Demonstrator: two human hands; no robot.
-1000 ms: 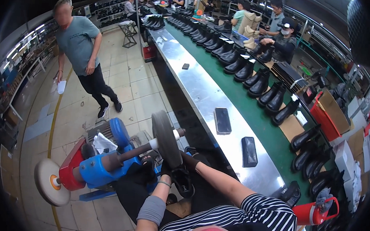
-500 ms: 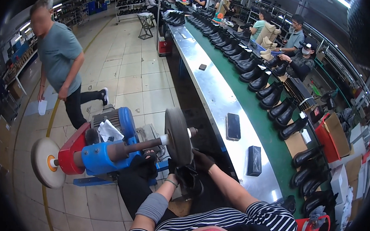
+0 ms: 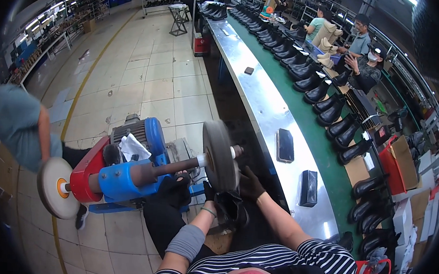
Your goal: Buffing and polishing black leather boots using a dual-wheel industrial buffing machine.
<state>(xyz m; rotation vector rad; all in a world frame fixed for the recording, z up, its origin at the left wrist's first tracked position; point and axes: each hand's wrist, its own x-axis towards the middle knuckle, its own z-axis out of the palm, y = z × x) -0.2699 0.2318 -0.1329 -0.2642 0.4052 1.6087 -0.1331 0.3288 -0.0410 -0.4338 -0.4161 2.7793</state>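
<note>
A black boot (image 3: 238,212) is held low in front of my body, its opening facing up toward me, just below the near buffing wheel (image 3: 220,155). My left hand (image 3: 209,193), in a dark glove, is closed on the boot's left side, its fingers partly hidden. My right hand (image 3: 251,185), in a brownish dark glove, is beside the wheel's right face, just above and right of the boot. Its fingers look stretched out, pointing up and away. The wheel's edge hides the far part of the boot, so contact between them cannot be made out.
The blue and red buffing machine (image 3: 120,180) carries a second, pale wheel (image 3: 59,188) at left, with a person (image 3: 22,123) walking past. At right runs a metal ledge (image 3: 262,107) with a phone (image 3: 285,145) and a black block (image 3: 308,188). Black boots (image 3: 328,111) line a green belt.
My right hand has shifted slightly up and its fingers have straightened beside the wheel. The boot stays below the wheel. The walking person has moved left and nearer. The view has turned slightly.
</note>
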